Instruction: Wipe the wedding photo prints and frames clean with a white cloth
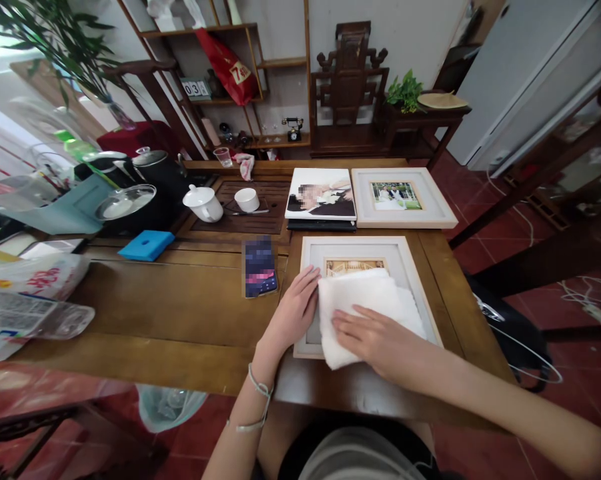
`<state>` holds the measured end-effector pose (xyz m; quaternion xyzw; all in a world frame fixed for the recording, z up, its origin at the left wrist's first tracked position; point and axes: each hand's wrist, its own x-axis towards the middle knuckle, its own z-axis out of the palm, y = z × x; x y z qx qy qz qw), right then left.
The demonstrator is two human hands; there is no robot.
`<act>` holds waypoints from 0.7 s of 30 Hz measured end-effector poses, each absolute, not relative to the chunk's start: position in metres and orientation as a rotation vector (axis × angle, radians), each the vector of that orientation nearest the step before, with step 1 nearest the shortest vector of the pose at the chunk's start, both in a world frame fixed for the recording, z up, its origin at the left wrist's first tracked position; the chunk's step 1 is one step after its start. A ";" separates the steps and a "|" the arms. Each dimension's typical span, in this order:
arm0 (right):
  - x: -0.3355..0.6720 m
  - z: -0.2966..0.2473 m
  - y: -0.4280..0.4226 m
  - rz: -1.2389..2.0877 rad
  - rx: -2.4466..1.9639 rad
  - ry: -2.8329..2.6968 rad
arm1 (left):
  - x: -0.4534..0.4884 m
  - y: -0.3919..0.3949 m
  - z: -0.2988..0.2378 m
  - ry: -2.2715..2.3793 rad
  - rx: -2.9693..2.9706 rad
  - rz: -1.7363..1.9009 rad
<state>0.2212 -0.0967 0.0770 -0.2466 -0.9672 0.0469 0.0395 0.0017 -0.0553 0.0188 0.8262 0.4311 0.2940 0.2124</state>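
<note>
On the brown table (180,300), a white cloth (368,290) lies over part of a picture frame (358,248)

At the left end sit a white plastic bag (45,277) with red marks and a clear plastic pack (75,320). Next is a blue box (146,245), then a white lidded teacup (204,203) and a small white cup (247,200). A phone (261,263) lies flat, near the left hand (295,303). That hand rests along the left side of the picture frame, its fingers close together. I cannot tell if it grips the side or only rests there.

The picture frame lies flat, close to the front of the table. Part of a gold-coloured picture peeks out above the cloth. The right hand (368,333) lies on the cloth with its fingers stretched out, pinching nothing.

A white photo panel (323,193) lies behind the picture frame, and a framed photo (403,197) is beside it on the right.

If the right hand pushes too hard, the picture frame could slide and bump those two, or tip off the front. The cloth could bunch up and snag on a corner. The framed photo seems to poke past the table's right side, so a knock could drop it. A swing of the left arm could shove the phone.
</note>
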 end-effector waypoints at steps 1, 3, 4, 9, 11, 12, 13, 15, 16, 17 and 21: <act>0.230 0.083 -0.092 0.196 -0.845 -2.959 | 0.002 -0.056 0.019 1.210 2.297 0.805; 0.244 0.097 -0.075 0.233 -1.150 -2.876 | 0.002 -0.056 0.019 1.218 2.303 0.796; 0.248 0.103 -0.063 0.203 -1.313 -2.793 | 0.002 -0.056 0.019 1.213 2.306 0.799; 0.225 0.107 -0.009 -0.252 -1.355 -2.497 | 0.001 -0.055 0.017 1.193 2.315 0.818; 0.201 0.094 0.003 -0.331 -1.215 -2.567 | 0.001 -0.055 0.016 1.194 2.315 0.827; 0.190 0.087 0.007 -0.342 -1.187 -2.617 | 0.001 -0.055 0.016 1.194 2.315 0.834; 0.180 0.079 0.010 -0.349 -1.183 -2.661 | 0.001 -0.055 0.015 1.193 2.315 0.840; 0.168 0.067 0.014 -0.342 -1.180 -2.738 | 0.001 -0.054 0.014 1.194 2.317 0.844; 0.165 0.064 0.016 -0.330 -1.169 -2.767 | 0.001 -0.054 0.014 1.193 2.318 0.845; 0.166 0.062 0.018 -0.315 -1.155 -2.787 | 0.001 -0.054 0.013 1.192 2.319 0.846; 0.179 0.067 0.019 -0.317 -1.155 -2.830 | 0.001 -0.054 0.012 1.179 2.315 0.863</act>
